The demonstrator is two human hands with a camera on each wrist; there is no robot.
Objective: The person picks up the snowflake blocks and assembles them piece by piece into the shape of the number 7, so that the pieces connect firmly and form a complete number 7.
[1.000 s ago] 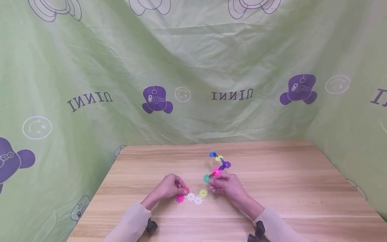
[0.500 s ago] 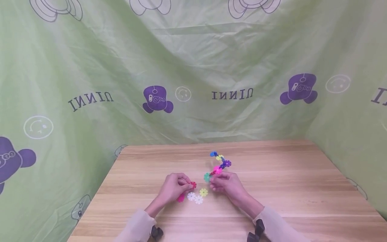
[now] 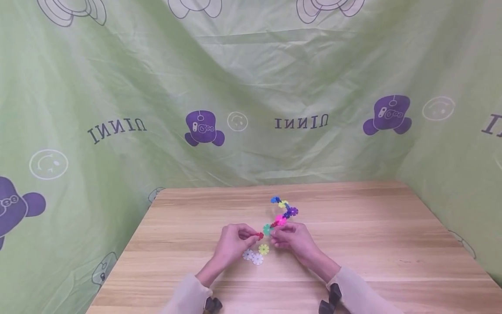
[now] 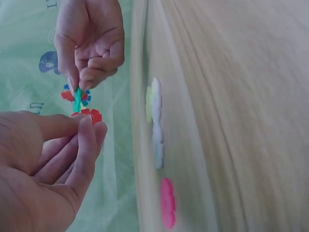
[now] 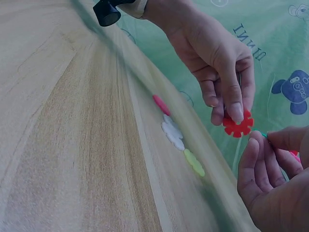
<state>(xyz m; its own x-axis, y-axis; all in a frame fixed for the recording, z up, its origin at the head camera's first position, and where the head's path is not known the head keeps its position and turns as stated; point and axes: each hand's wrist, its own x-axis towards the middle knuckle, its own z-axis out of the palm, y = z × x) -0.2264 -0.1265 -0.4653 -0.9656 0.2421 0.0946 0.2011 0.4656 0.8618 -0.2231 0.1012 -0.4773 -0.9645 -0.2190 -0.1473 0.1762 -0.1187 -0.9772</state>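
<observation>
My left hand (image 3: 235,242) pinches a red notched plastic disc (image 5: 239,126) between thumb and fingers, above the table. Across from it, my right hand (image 3: 294,240) pinches the green disc (image 3: 267,230) at the near end of a chain of interlocking discs (image 3: 293,211). Pink, dark blue, purple, yellow and blue pieces make up that chain, which curves up and away. The red disc is right at the green disc's edge in the left wrist view, where the green one shows edge-on. Part of the chain is hidden behind my right fingers.
Below my hands, two white discs (image 3: 257,259) and a yellow disc (image 3: 264,249) lie on the wooden table (image 3: 353,226). A pink disc (image 4: 167,203) lies beside them, hidden in the head view. Green printed cloth (image 3: 251,157) hangs around the table.
My left hand has lifted the red disc and carried it right, up to the green disc. My right hand and the chain have barely moved. The loose pink disc is now covered in the head view.
</observation>
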